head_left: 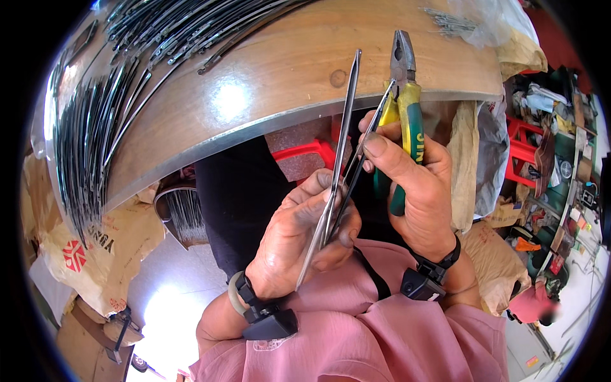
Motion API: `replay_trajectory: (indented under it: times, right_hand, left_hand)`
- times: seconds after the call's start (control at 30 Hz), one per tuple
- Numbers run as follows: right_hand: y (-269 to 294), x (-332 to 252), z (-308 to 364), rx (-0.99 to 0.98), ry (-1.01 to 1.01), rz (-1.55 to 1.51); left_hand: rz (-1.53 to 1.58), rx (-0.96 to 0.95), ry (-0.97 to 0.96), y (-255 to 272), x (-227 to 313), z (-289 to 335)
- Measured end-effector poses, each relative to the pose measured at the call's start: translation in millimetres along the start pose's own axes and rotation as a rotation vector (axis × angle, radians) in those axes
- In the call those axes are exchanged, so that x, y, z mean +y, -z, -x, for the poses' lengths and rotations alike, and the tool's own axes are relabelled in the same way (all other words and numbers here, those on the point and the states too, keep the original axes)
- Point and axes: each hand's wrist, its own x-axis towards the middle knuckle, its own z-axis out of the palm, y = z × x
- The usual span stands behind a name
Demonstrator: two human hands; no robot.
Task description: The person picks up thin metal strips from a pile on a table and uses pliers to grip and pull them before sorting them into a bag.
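Note:
My left hand (pixel 283 235) is closed around a few thin, narrow metal strips (pixel 346 118), which cross between its fingers. One long silvery strip rises past the table's front edge. My right hand (pixel 420 191) grips combination pliers (pixel 415 114) with yellow and green handles against its palm, jaws pointing away from me. Between that hand's thumb and finger is the upper part of a darker thin strip (pixel 382 108), whose tip lies in front of the pliers near the pivot. Its lower part runs down to the left hand. How many strips the left hand holds, I cannot tell.
Bundles of dark metal strips (pixel 95 134) cover the left of the curved wooden table (pixel 286 76). Small metal pieces (pixel 450 24) lie at its far right. A bin with thin rods (pixel 184 213) stands below left. Red stools (pixel 525 149), sacks (pixel 108 254) and another person (pixel 534 302) are around.

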Motion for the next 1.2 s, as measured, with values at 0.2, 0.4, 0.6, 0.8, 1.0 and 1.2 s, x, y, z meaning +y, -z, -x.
replay_trajectory:
  times: [0.2,0.4,0.6,0.8,1.0,1.2]
  right_hand:
    - [-0.8,0.1,-2.9,-0.011,0.023,0.063]
    - [-1.2,0.8,-2.7,-0.001,0.039,0.112]
    - [-0.8,3.1,-2.5,-0.004,0.044,0.134]
    - [0.6,4.0,-1.7,-0.043,0.008,0.059]
    - [-1.7,-2.7,3.6,-0.105,-0.138,-0.033]
    - [1.5,0.6,6.5,-0.169,-0.228,-0.064]
  left_hand:
    - [-0.025,-0.006,-0.011,0.0,0.6,0.5]
    - [-0.179,0.085,-0.081,-5.7,1.0,5.0]
    - [-0.241,0.115,-0.182,-8.0,-4.2,6.5]
    - [-0.237,0.064,-0.197,-4.2,-4.0,6.7]
    - [-0.128,0.067,-0.133,-4.2,-1.9,7.0]
    - [-0.072,0.026,-0.093,1.0,-0.5,6.0]
